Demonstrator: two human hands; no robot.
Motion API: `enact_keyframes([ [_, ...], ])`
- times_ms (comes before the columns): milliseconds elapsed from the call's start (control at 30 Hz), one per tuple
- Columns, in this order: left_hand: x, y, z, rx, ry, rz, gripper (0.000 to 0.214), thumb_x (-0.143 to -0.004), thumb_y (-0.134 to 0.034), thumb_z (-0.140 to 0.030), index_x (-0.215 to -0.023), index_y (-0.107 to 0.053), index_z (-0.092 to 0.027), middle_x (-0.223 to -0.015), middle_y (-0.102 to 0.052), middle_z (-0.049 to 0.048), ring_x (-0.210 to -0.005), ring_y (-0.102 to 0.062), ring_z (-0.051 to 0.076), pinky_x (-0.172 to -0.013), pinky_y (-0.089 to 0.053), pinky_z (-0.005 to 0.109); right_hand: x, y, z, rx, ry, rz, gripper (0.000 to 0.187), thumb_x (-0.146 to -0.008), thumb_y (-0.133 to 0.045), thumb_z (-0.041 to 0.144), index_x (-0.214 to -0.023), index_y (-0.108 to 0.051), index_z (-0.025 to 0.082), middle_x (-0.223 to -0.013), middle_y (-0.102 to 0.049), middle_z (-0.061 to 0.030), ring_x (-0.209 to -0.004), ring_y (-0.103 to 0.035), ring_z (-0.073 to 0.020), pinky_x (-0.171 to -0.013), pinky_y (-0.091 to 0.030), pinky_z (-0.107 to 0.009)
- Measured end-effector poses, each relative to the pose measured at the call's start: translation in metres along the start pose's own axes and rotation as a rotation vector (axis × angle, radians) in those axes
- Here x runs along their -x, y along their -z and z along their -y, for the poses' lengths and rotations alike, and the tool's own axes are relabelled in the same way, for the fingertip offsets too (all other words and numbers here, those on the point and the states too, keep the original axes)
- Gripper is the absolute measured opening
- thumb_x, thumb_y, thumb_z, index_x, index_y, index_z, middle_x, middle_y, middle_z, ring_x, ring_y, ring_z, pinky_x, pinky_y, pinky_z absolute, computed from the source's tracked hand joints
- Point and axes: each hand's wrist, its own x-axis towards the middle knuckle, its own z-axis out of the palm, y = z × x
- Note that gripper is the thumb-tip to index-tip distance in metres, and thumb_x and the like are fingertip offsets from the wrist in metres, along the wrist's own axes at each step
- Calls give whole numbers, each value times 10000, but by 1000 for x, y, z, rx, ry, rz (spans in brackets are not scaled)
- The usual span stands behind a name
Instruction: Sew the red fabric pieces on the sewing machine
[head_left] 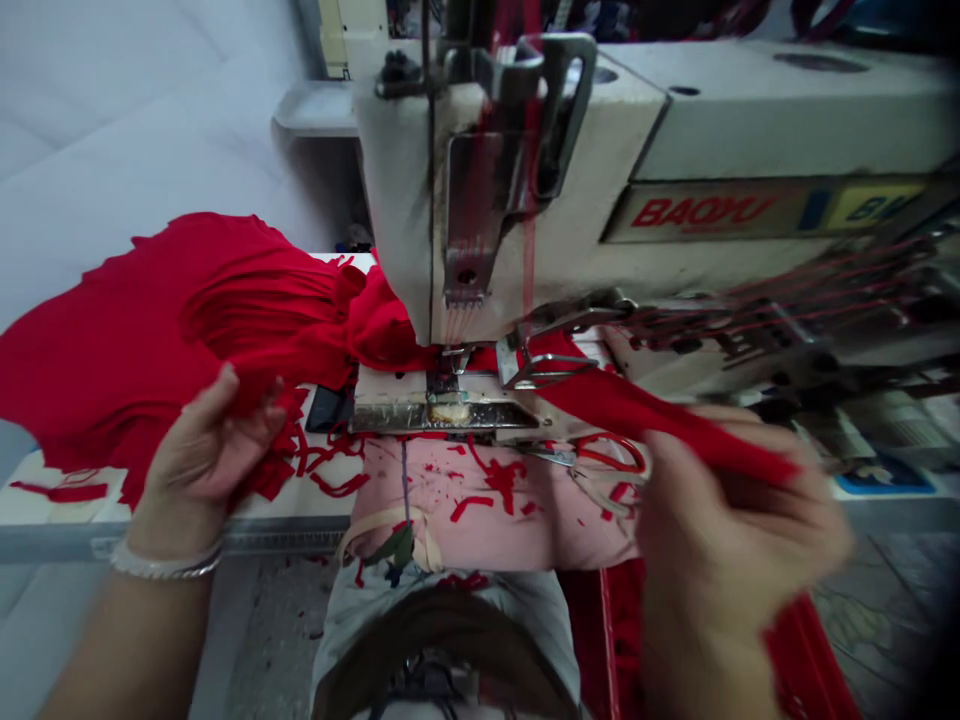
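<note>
My right hand (739, 530), smeared by motion, grips the end of a red fabric strip (630, 400). That strip stretches from the wire guide (547, 370) at the sewing machine's (405, 200) needle area to my fingers. On the left, my left hand (221, 440) is palm up with its fingers apart and loosely bent. It is in front of a heap of red fabric (120, 340), and whether it touches the cloth I cannot tell. Gathered red fabric (375, 320) runs from the heap to the presser foot (454, 360).
Scissors with orange handles (611, 452) lie right of the needle plate. Red scraps (472, 507) litter the pink cloth (442, 470) in front of the machine. A dark flat object (328, 408) sits left of the plate. More red fabric (810, 660) hangs at lower right.
</note>
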Motion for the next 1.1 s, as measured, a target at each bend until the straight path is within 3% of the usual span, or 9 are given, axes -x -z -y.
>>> enact_keyframes([
  [100, -3, -22, -17, 135, -282, 37, 299, -1013, -397, -506, -1088, -623, -327, -1044, -687, -150, -897, -572, 21, -514, -344, 15, -1, -50, 11, 175, 618, 334, 142, -891, -575, 98, -994, -647, 164, -980, -689, -91, -911, -612, -194, -754, -519, -331],
  [167, 2, -45, -23, 52, -479, 138, 427, -1038, -231, -536, -1186, -586, -352, -1130, -652, -149, -936, -554, 2, -492, -311, 15, 2, -71, 6, 269, 775, 502, 188, -910, -523, 78, -1028, -666, 111, -1052, -699, -121, -961, -597, -209, -767, -511, -338],
  [233, 9, -68, -20, -155, -669, 279, 473, -1043, -184, -519, -1215, -581, -329, -1110, -656, -102, -893, -578, 20, -527, -380, 59, 3, -73, -5, 321, 786, 574, 216, -916, -521, 85, -1077, -666, 86, -1121, -689, -136, -1004, -581, -221, -789, -506, -356],
  [367, 20, -93, 3, -592, -889, 532, 240, -960, -546, -381, -1021, -710, -216, -962, -710, 16, -820, -633, 126, -697, -525, 236, -4, -47, -21, 397, 746, 606, 208, -912, -551, 119, -1082, -667, 87, -1152, -679, -146, -1019, -566, -227, -828, -508, -381],
  [433, 23, -94, 15, -922, -1082, 544, 193, -948, -559, -253, -975, -734, -177, -998, -713, 70, -879, -629, 175, -747, -522, 294, -6, -40, -21, 434, 730, 588, 193, -905, -552, 124, -1049, -674, 80, -1122, -684, -152, -988, -565, -231, -817, -514, -382],
  [533, 32, -91, 24, -1454, -1372, 434, 271, -958, -462, -123, -1090, -698, -107, -1077, -683, 126, -916, -597, 229, -718, -506, 337, -3, -45, -16, 436, 687, 539, 187, -888, -558, 111, -1029, -671, 59, -1080, -686, -166, -949, -573, -244, -786, -523, -391],
  [600, 40, -89, 25, -1604, -1380, 403, 297, -936, -472, -85, -1163, -662, -70, -1106, -666, 139, -909, -584, 242, -712, -503, 348, 2, -52, -11, 373, 598, 496, 198, -883, -558, 100, -1049, -659, 61, -1060, -686, -164, -947, -586, -243, -804, -528, -401],
  [733, 52, -89, 26, -1646, -1327, 366, 351, -930, -503, -104, -1260, -620, -105, -1189, -638, 122, -942, -575, 254, -731, -486, 369, 8, -61, -4, 226, 430, 434, 217, -897, -532, 101, -1086, -639, 104, -1037, -688, -138, -943, -602, -222, -838, -534, -406],
  [1100, 56, -88, 30, -1583, -1280, 427, 335, -952, -458, -107, -1246, -618, -92, -1219, -645, 108, -1034, -585, 258, -843, -473, 383, 12, -61, 0, 321, 480, 506, 277, -895, -553, 132, -1153, -653, 132, -1127, -678, -110, -1027, -556, -249, -869, -493, -424],
])
